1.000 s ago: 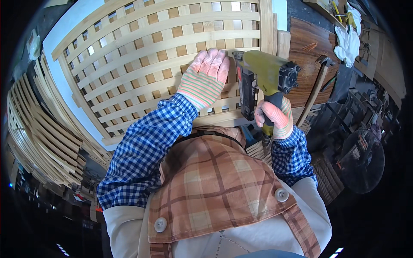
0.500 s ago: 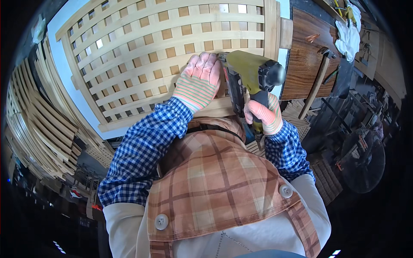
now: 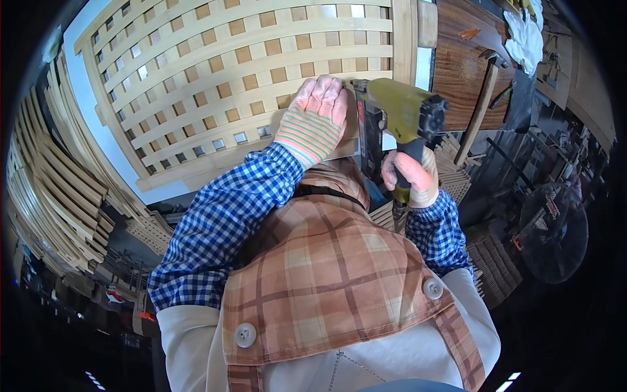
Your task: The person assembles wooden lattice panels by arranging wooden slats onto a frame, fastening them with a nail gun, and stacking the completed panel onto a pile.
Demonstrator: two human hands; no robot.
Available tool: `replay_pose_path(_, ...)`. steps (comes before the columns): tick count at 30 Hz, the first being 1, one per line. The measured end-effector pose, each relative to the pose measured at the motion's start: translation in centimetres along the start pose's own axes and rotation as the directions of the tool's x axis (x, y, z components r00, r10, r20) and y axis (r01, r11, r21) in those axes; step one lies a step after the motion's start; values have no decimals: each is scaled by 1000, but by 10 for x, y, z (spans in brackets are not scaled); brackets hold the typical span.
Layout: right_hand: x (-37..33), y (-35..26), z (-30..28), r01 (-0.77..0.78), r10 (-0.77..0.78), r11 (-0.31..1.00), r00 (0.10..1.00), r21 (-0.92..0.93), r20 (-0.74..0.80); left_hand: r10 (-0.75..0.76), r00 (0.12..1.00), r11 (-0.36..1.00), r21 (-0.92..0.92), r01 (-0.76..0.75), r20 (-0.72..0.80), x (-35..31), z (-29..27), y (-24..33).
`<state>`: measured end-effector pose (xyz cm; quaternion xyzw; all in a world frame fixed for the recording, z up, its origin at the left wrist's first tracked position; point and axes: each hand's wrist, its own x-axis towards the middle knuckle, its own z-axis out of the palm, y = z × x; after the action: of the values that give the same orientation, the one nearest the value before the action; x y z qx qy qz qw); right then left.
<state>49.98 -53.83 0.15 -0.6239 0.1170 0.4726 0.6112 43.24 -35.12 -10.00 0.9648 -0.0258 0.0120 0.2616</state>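
A pale wooden lattice panel of crossed slats in a frame lies before me on a white board. My left hand, in a pink glove with green stripes, rests flat on the panel near its close edge, fingers stretched forward and side by side. Beside it, my gloved right hand is wrapped round the grip of a yellow-green and black nail gun. The gun's nose end sits just right of my left fingertips, over the panel's near right part. Whether the nose touches the wood is hidden.
A brown wood-grain board lies on the right, with a hammer across its edge and white gloves or cloth beyond. Stacked wooden strips fill the left side. A round fan-like guard stands at the lower right.
Both hands and the nail gun have shifted right, toward the panel's right frame rail. In the picture the panel sits slightly farther up and left.
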Motion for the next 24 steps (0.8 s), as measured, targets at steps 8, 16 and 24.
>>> replay_pose_path(8, -2, -2, 0, 125, -125, 992, 992, 9, 28, 47, 999, 994, -95, -46, 3, -4, -8, -9)
replay_pose_path(16, -17, 9, 15, -90, 92, 996, 989, -23, 117, 13, 999, 1000, 4, -14, 39, -54, -13, -9)
replay_pose_path(24, -17, 22, 29, -64, 71, 989, 996, -134, 50, 46, 999, 999, -2, -46, -4, -60, -7, -17)
